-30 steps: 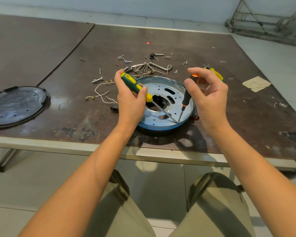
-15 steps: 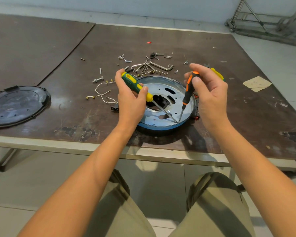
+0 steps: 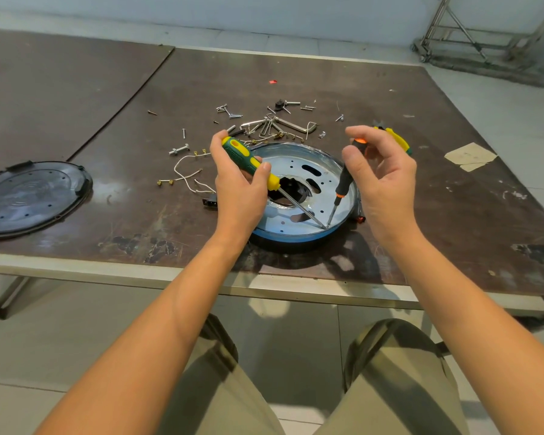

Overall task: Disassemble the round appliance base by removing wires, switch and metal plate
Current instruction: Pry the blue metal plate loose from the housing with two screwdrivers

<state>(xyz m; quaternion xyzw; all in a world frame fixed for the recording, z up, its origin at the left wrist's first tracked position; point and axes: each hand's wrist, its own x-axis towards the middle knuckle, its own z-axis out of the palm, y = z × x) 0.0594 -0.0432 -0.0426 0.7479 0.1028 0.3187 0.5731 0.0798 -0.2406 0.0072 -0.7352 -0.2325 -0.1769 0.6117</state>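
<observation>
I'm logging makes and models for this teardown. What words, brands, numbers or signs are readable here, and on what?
No text is readable in this view.
Green-and-yellow screwdriver, in the left hand: handle marking, if any, too blurred.
Orange-and-black screwdriver, in the right hand: none visible.
Black round cover: rings and holes only.
Metal plate: holes and slots, no print visible.

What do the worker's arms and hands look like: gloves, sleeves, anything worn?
The left hand and right hand are ungloved, with no rings or watch visible. Both forearms are uncovered; no sleeves show. The trousers are olive.
</observation>
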